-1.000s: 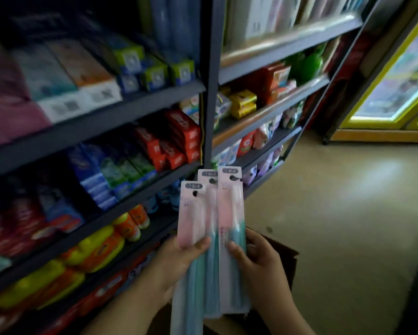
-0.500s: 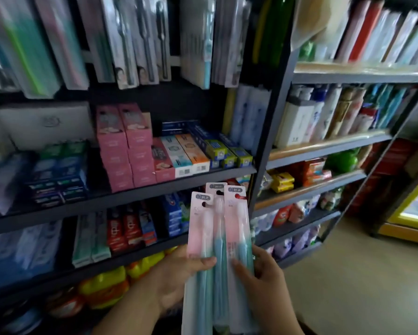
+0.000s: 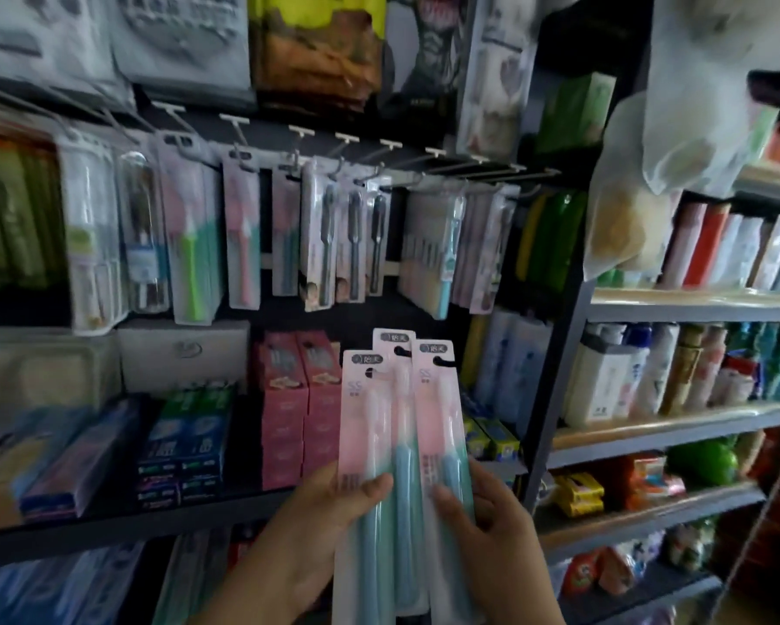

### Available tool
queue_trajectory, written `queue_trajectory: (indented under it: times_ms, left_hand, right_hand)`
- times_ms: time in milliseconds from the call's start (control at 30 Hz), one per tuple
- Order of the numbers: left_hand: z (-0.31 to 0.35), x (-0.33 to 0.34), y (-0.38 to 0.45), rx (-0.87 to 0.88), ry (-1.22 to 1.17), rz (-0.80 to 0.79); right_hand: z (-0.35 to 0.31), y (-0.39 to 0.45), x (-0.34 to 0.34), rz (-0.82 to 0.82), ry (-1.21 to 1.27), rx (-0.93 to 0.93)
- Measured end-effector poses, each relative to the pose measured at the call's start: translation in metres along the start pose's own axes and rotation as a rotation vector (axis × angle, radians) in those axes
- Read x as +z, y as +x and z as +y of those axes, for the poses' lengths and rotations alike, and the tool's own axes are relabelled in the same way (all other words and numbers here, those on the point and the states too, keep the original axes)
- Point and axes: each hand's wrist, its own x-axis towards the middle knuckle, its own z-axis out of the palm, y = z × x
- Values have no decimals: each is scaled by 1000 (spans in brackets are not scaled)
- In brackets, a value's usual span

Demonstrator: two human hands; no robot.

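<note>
Three pink-and-teal toothbrush packs (image 3: 401,426) stand upright and fanned in front of me, their hang holes at the top. My left hand (image 3: 307,534) grips the left pack, thumb across its front. My right hand (image 3: 491,530) holds the right pack, thumb on its face and fingers behind. Above them a row of metal pegs (image 3: 379,160) carries hanging toothbrush packs (image 3: 325,245); the pegs to the right look bare at their tips.
Pink boxes (image 3: 298,399) and blue toothpaste cartons (image 3: 185,444) sit on the dark shelf (image 3: 108,521) behind the packs. A black upright post (image 3: 555,399) divides off shelves of bottles (image 3: 649,376) to the right. White plastic bags (image 3: 676,128) hang at upper right.
My view has swung upward and left from the floor and lower shelves to the peg row. The three packs stay held in both hands, now raised before the shelf of boxes.
</note>
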Motion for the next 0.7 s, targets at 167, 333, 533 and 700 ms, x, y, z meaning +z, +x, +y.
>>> queue_trajectory:
  times_ms: [167,333,533,700]
  left_hand:
    - [46,-10,33,131,15,42]
    - [84,-31,59,249,54,71]
    - [101,-78,83,287,68,143]
    - [111,-112,97,320,75,200]
  right_hand:
    - [-33,47,22,-16,-2,-90]
    - [-53,83,53,-24,6,-128]
    - [-56,117,95,-56,-9,-130]
    - [-60,138,124,-92,-29,-185]
